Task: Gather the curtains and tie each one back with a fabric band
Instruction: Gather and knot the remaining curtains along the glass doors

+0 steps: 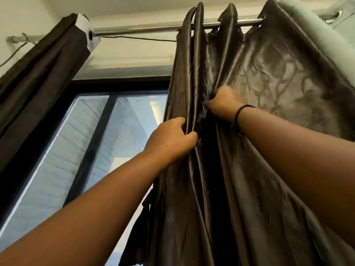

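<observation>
Curtain on the right: a dark, glossy brown curtain [249, 77] hangs from the rod by eyelets at the right of the window. Its left part is bunched into narrow upright folds; its right part is spread flatter, with a faint raised pattern.
Left hand: the left hand [171, 139] reaches up and grips the leftmost folds, fingers and thumb curled round a pleat and clamped on the fabric.
Right hand: the right hand [224, 104] sits higher and just to the right of the left, fist closed into the fabric in the next group of folds. Its fingers are buried in the cloth, so only the back of the hand shows.
Wrist: a thin dark band [239, 114] circles the right wrist.
Curtain on the left: a second dark brown curtain [44, 73] hangs gathered at the left end of the rod, well apart from both hands, with a pale lining showing at its top edge.
Rod: a shiny metal rod [138, 28] runs across the top between the two curtains, bare in the middle.
Window: a dark-framed window [99, 131] shows between the curtains, pale brick wall behind the glass.
Far right: pale green fabric [307, 25] hangs behind the right curtain's upper edge.
Wall: a thin cable [134, 37] runs just below the rod.
</observation>
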